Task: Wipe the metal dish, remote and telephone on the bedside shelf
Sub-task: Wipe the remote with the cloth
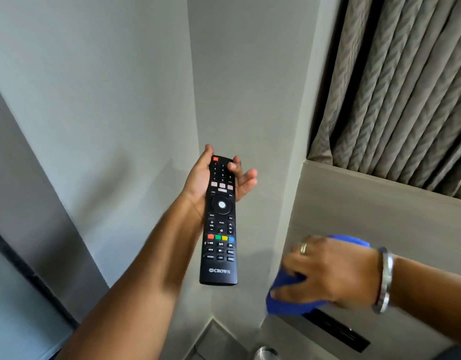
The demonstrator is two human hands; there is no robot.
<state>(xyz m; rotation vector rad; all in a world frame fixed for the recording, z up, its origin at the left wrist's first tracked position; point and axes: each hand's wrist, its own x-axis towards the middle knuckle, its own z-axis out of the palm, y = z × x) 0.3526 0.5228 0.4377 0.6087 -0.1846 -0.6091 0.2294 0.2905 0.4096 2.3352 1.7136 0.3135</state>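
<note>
My left hand (198, 178) holds up a long black remote (220, 224), buttons facing me, its top end cradled in the palm and fingers. The remote hangs in the air in front of the grey wall corner. To the lower right, my right hand (328, 271) grips a crumpled blue cloth (289, 300); it wears a ring and a metal bangle. The cloth is apart from the remote, below and right of its lower end. A shiny metal dish (265, 353) peeks in at the bottom edge. The telephone is not visible.
A beige wall panel (367, 203) rises at the right, with a black slotted plate (338, 329) set into it under my right hand. Grey patterned curtains (406, 87) hang above it. Grey walls meet in a corner behind the remote.
</note>
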